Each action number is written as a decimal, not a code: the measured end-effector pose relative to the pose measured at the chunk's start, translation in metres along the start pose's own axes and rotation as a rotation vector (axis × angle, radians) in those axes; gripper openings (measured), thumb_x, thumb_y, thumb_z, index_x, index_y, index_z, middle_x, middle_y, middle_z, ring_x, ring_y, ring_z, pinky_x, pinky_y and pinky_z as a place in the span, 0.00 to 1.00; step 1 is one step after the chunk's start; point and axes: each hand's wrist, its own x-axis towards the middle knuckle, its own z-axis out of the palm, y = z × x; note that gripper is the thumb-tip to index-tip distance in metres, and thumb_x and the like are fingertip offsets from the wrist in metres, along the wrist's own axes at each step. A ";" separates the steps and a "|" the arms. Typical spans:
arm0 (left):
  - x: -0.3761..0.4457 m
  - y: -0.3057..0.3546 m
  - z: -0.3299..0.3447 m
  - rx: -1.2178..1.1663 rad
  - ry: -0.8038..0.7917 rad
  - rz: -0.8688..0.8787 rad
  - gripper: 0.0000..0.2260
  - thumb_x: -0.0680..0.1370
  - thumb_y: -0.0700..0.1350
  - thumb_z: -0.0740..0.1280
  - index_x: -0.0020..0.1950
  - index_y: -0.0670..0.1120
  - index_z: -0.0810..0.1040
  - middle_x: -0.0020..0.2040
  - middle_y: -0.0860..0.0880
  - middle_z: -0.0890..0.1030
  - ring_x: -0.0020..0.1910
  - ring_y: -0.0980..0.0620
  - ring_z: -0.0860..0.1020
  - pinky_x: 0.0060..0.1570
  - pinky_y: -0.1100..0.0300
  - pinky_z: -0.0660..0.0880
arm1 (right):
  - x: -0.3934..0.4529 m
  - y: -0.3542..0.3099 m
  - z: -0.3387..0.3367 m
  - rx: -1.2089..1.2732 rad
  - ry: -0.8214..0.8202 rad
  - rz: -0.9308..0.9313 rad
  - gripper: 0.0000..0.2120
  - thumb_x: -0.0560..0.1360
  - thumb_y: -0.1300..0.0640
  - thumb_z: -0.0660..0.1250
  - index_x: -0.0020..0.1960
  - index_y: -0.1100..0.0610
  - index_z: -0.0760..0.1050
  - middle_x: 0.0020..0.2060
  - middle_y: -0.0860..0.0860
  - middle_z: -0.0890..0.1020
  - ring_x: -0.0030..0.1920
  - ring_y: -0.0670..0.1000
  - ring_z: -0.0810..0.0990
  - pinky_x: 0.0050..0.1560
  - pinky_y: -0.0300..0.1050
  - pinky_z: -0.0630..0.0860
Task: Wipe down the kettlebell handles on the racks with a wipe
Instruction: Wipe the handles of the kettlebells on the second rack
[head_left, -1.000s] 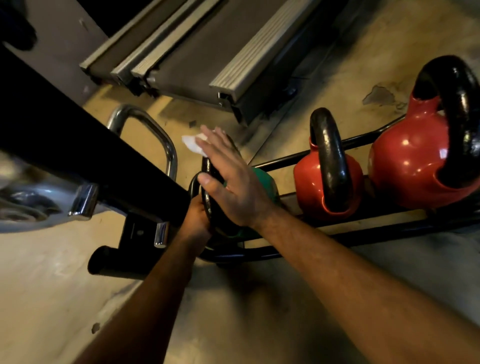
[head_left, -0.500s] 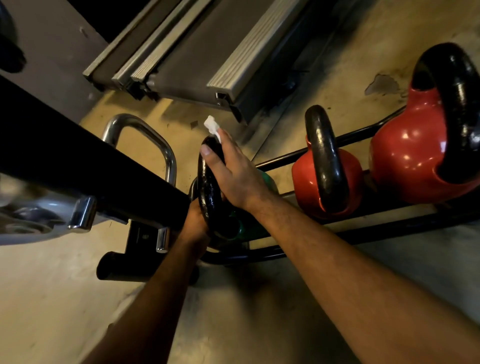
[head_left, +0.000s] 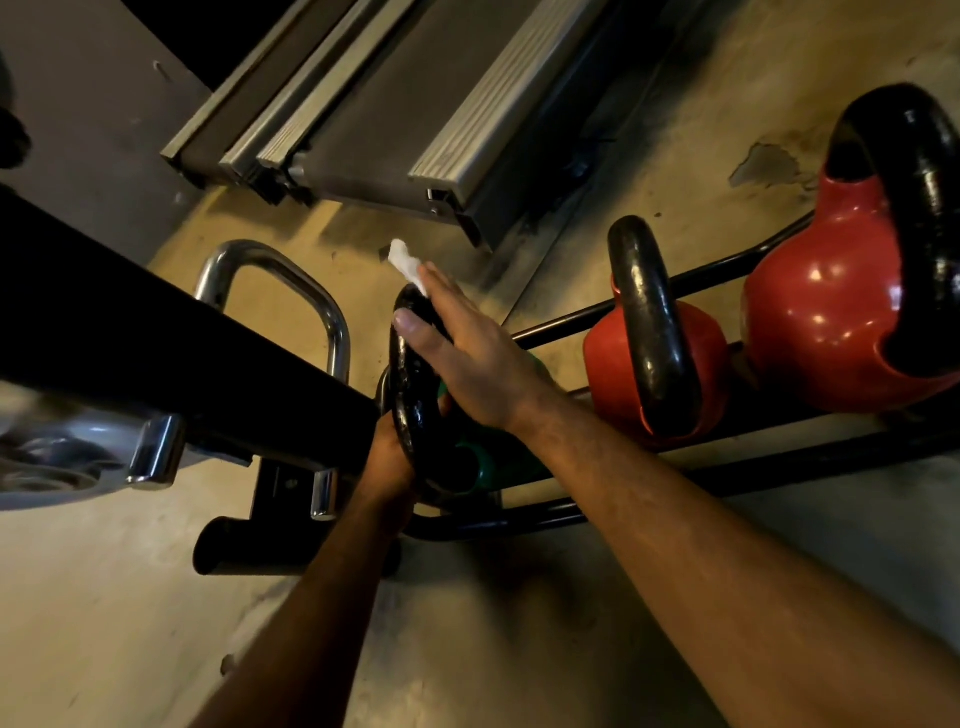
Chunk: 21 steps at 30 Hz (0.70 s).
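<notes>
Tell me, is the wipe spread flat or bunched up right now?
Bunched: the wipe pokes out crumpled past the right hand pressing the green kettlebell's handle.

Green kettlebell (head_left: 485, 462) mostly hidden by hands, largest red kettlebell (head_left: 831, 322) cut off right
</notes>
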 end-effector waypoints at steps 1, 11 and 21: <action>0.000 0.000 0.000 0.006 -0.007 -0.001 0.12 0.80 0.46 0.64 0.62 0.48 0.78 0.58 0.48 0.83 0.59 0.48 0.81 0.63 0.40 0.74 | 0.000 0.001 -0.002 -0.017 -0.011 0.010 0.38 0.79 0.33 0.53 0.83 0.49 0.47 0.81 0.48 0.56 0.79 0.50 0.58 0.75 0.61 0.60; 0.001 -0.002 0.000 0.000 0.015 -0.017 0.09 0.81 0.43 0.63 0.59 0.50 0.79 0.57 0.47 0.83 0.58 0.48 0.82 0.61 0.44 0.76 | 0.000 0.001 0.000 -0.050 -0.026 0.108 0.43 0.75 0.26 0.52 0.82 0.46 0.44 0.81 0.48 0.56 0.79 0.54 0.60 0.74 0.63 0.62; -0.001 0.001 0.004 -0.047 0.012 0.003 0.11 0.77 0.48 0.65 0.57 0.49 0.79 0.56 0.46 0.84 0.57 0.47 0.82 0.57 0.50 0.79 | -0.003 -0.008 0.003 -0.060 0.027 0.096 0.46 0.71 0.24 0.51 0.82 0.45 0.47 0.81 0.48 0.58 0.78 0.54 0.62 0.73 0.62 0.63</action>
